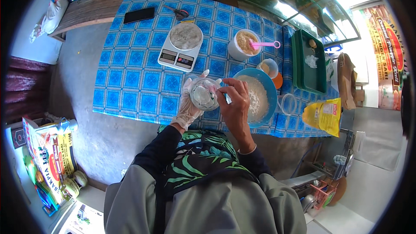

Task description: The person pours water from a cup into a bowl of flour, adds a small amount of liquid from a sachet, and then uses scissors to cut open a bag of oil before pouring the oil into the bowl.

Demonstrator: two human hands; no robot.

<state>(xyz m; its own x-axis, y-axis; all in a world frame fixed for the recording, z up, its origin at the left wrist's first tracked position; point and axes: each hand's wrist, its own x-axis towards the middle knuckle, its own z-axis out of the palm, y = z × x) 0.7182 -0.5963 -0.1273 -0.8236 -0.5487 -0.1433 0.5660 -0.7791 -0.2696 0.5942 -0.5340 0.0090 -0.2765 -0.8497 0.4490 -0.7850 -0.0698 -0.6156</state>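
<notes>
My left hand (190, 103), in a clear plastic glove, holds a glass jar (203, 94) tilted over the table's front. My bare right hand (234, 104) has its fingertips closed at the jar's rim on what looks like a pink utensil (213, 90). A blue bowl of white flour (258, 97) sits just to the right, partly behind my right hand. Farther back are a kitchen scale (177, 60) bearing a round container (186, 35), and a white tub (240, 47) of light brown crumbly contents with a pink spoon (264, 44) in it.
A phone (138, 15) and scissors (181, 14) lie at the back of the checked table (123, 86). To the right are green trays (308, 76), a small container (266, 67), a clear container (288, 104) and a yellow bag (321, 117). A wooden bench (99, 2) stands behind.
</notes>
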